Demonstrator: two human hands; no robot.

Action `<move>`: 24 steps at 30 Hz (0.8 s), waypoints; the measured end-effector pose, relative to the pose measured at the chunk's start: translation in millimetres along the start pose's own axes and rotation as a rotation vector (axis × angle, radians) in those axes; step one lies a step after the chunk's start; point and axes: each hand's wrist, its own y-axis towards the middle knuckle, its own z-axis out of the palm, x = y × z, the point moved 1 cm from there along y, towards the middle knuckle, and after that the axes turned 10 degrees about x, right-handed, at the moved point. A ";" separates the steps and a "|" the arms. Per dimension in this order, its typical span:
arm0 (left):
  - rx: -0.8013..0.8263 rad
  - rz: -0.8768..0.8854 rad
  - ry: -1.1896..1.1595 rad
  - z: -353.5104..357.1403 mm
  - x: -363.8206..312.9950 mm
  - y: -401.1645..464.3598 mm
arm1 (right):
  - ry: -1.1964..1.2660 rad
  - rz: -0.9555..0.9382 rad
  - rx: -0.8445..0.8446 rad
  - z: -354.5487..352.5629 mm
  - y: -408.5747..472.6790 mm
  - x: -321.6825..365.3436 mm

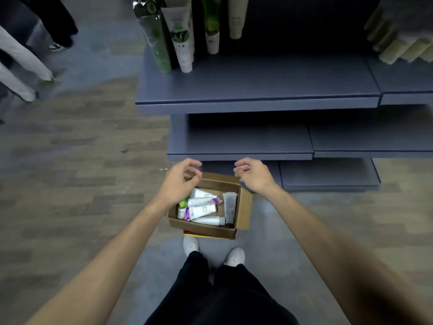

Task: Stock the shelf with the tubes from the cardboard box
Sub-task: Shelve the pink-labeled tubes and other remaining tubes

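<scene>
An open cardboard box sits on the floor just ahead of my feet. Inside lie several tubes, mostly white, plus a grey one along the right side and a green one partly hidden under my left hand. My left hand hovers over the box's left rim, fingers loosely curled, holding nothing. My right hand hovers above the box's far right corner, fingers loosely curled and empty. On the upper grey shelf several tubes stand upright at the back left.
Lower shelves step down toward the floor behind the box. Pale packs sit at the upper shelf's far right. Other people's legs stand at the far left on the wood-pattern floor. My white shoes are just behind the box.
</scene>
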 end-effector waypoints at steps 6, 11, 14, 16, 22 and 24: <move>0.007 -0.161 -0.021 -6.3 42.8 15.1 | -0.019 0.116 -0.035 19.9 3.5 -24.6; 0.046 -0.261 -0.020 -10.4 91.6 22.6 | 0.033 0.227 0.012 55.9 20.9 -56.9; 0.081 -0.293 -0.023 -12.4 116.0 25.7 | 0.053 0.278 0.016 79.9 29.4 -70.1; 0.121 -0.317 -0.018 -14.4 133.4 28.9 | 0.059 0.313 0.023 94.3 35.6 -76.7; 0.230 -0.373 0.035 -14.2 180.4 45.5 | 0.010 0.367 -0.001 123.8 61.0 -103.1; 0.260 -0.413 0.051 -10.1 196.2 52.3 | 0.001 0.378 0.026 128.8 69.6 -111.7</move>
